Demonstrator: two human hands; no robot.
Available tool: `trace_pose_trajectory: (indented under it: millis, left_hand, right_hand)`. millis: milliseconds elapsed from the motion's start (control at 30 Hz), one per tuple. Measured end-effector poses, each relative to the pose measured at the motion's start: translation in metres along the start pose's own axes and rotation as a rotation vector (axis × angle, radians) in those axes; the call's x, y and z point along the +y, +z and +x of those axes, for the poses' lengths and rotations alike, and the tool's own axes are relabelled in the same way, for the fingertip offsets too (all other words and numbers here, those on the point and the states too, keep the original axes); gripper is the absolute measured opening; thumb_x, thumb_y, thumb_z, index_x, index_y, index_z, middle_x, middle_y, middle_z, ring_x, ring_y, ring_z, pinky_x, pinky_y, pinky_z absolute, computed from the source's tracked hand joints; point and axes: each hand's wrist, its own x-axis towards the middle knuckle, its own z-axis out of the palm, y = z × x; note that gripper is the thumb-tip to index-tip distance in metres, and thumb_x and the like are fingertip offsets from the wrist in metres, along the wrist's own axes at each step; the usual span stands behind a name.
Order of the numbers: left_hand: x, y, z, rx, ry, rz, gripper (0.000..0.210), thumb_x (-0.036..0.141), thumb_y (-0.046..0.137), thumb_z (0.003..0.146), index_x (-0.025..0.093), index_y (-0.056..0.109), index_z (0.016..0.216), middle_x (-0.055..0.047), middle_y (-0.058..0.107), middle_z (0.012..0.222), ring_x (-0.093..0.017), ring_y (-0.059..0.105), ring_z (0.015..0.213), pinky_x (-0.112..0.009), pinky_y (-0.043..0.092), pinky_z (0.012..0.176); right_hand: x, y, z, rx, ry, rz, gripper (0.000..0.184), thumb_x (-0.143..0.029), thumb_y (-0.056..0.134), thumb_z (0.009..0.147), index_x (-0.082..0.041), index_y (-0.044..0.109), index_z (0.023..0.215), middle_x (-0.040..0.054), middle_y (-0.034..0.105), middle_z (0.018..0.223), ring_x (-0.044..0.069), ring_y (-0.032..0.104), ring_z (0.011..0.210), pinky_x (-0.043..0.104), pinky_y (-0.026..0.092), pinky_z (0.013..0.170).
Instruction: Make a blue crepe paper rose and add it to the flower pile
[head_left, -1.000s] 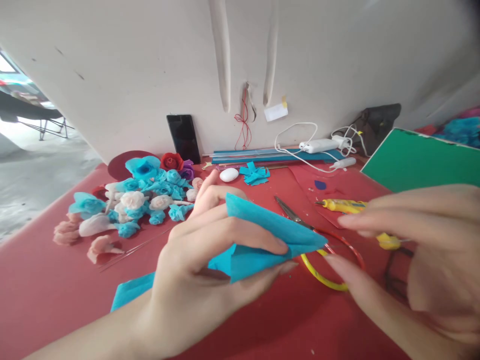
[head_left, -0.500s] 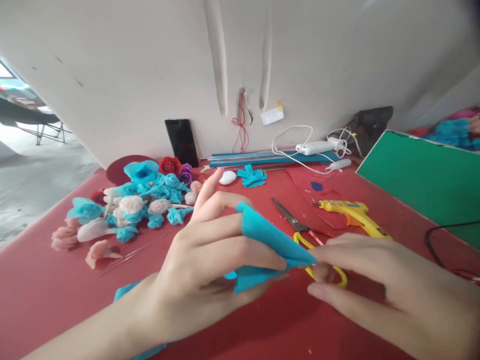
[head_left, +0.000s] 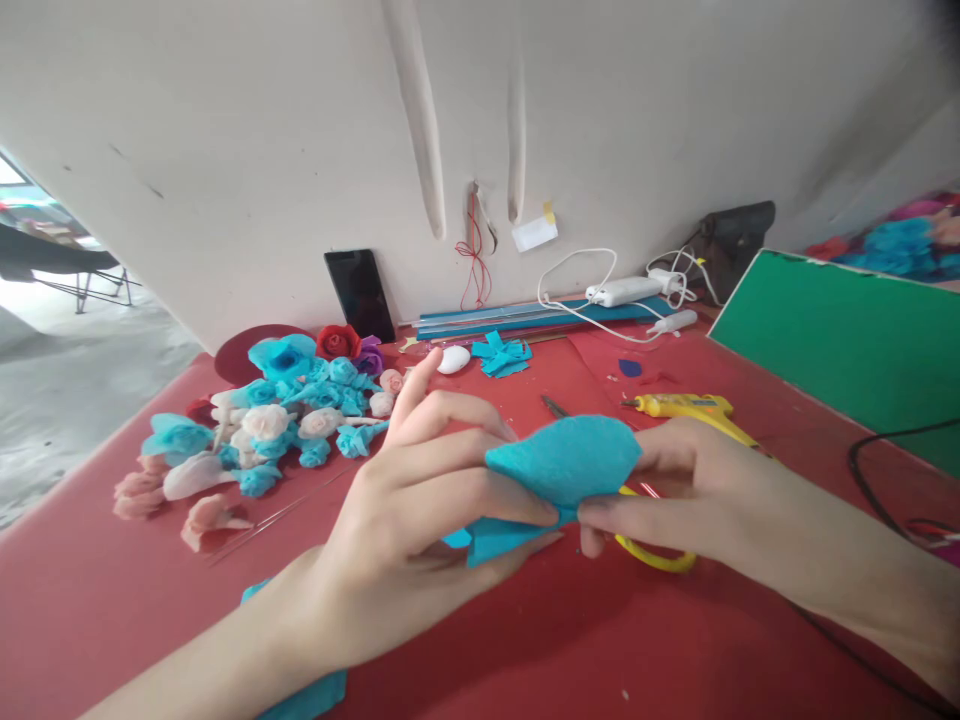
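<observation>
Between my two hands is a piece of blue crepe paper (head_left: 566, 462), its rounded upper part fanned out above the fingers. My left hand (head_left: 420, 510) pinches its lower left part, with the index finger raised. Thumb and fingers of my right hand (head_left: 675, 490) close on the paper's lower right edge. Behind and partly hidden by the paper and right hand lie scissors with yellow handles (head_left: 660, 560). More blue paper (head_left: 315, 695) lies under my left forearm.
Blue, white, pink and red paper flowers (head_left: 262, 420) are heaped at the left. A yellow glue gun (head_left: 686, 405) lies at the right, near a green board (head_left: 840, 340). A black phone (head_left: 360, 295) leans on the wall. Blue paper strips (head_left: 501, 353) lie behind my hands.
The blue paper's upper part, gathered to a point at the right before, is now spread into a rounded shape. My right hand has turned and moved left along the paper.
</observation>
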Motion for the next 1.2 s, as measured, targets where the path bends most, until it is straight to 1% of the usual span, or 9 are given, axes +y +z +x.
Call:
trace_pose_trajectory:
  millis: [133,267,400,633,767,967,1033,1133,1200]
  left_hand:
    - [-0.003,-0.002,0.002,-0.002,0.023,-0.028,0.015,0.008,0.071,0.07,0.02,0.062,0.076,0.004,0.066,0.068,-0.014,0.057,0.075,-0.042,0.047,0.091]
    - [-0.008,-0.003,0.001,0.068,0.002,0.021,0.016,0.01,0.071,0.071,0.022,0.061,0.075,0.007,0.065,0.068,-0.013,0.059,0.078,-0.039,0.048,0.093]
    - [-0.012,-0.004,0.0,0.088,-0.035,0.05,0.015,0.012,0.071,0.072,0.021,0.061,0.075,0.008,0.066,0.071,-0.012,0.06,0.074,-0.035,0.049,0.088]
    - [-0.018,-0.008,0.0,0.107,-0.064,0.015,0.015,0.013,0.075,0.069,0.017,0.06,0.071,0.006,0.064,0.069,-0.007,0.053,0.058,-0.02,0.04,0.047]
    - [-0.02,-0.007,0.001,0.108,-0.124,-0.012,0.017,0.011,0.076,0.067,0.017,0.06,0.07,0.006,0.066,0.073,-0.006,0.05,0.053,-0.023,0.045,0.053]
    - [-0.02,-0.002,0.002,0.091,-0.098,-0.079,0.02,0.007,0.077,0.064,0.018,0.061,0.071,0.006,0.066,0.068,-0.012,0.06,0.074,-0.03,0.053,0.074]
    - [-0.019,-0.001,0.002,0.078,-0.116,-0.093,0.02,0.006,0.077,0.064,0.017,0.061,0.071,0.006,0.067,0.07,-0.012,0.06,0.074,-0.033,0.053,0.08]
    - [-0.018,-0.001,0.001,0.066,-0.114,-0.111,0.022,0.005,0.077,0.064,0.019,0.061,0.072,0.006,0.067,0.072,-0.013,0.06,0.078,-0.035,0.052,0.086]
    - [-0.019,-0.001,0.002,0.054,-0.118,-0.121,0.022,0.005,0.077,0.064,0.019,0.061,0.072,0.006,0.067,0.072,-0.013,0.06,0.08,-0.034,0.051,0.087]
  right_hand:
    - [0.002,-0.007,0.002,0.006,0.006,0.033,0.019,-0.033,0.067,0.078,-0.02,0.07,0.065,-0.002,0.063,0.061,0.009,0.055,0.058,0.018,0.039,0.053]
    - [0.007,-0.016,0.005,0.028,-0.027,0.06,0.018,-0.029,0.065,0.08,-0.021,0.071,0.065,-0.0035,0.061,0.054,0.006,0.05,0.045,0.015,0.034,0.041]
    - [0.008,-0.025,0.007,0.09,-0.08,0.06,0.015,-0.03,0.067,0.079,-0.024,0.073,0.067,-0.003,0.067,0.063,0.007,0.06,0.056,0.012,0.045,0.05]
    - [0.013,-0.035,0.012,0.233,-0.065,0.005,0.008,-0.031,0.074,0.07,-0.026,0.073,0.065,-0.0017,0.069,0.066,0.011,0.066,0.064,0.014,0.052,0.061]
    - [0.018,-0.036,0.015,0.302,-0.082,-0.006,0.011,-0.031,0.078,0.065,-0.025,0.07,0.06,-0.0012,0.067,0.061,0.013,0.064,0.06,0.018,0.053,0.056]
    - [0.03,-0.028,0.024,0.547,-0.178,-0.228,0.024,-0.04,0.061,0.083,-0.02,0.068,0.072,-0.0033,0.055,0.048,0.008,0.049,0.044,0.019,0.042,0.045]
    - [0.035,-0.024,0.028,0.468,-0.193,-0.253,0.016,-0.033,0.063,0.082,-0.021,0.069,0.089,-0.0027,0.06,0.059,0.01,0.055,0.054,0.02,0.046,0.052]
    - [0.037,-0.023,0.031,0.213,-0.296,-0.194,0.049,-0.02,0.065,0.079,-0.027,0.052,0.126,0.0002,0.06,0.117,0.015,0.059,0.101,0.027,0.049,0.087]
    - [0.034,-0.026,0.029,0.087,-0.311,-0.076,0.04,-0.023,0.059,0.085,-0.028,0.053,0.124,-0.0005,0.056,0.124,0.014,0.055,0.109,0.028,0.046,0.094]
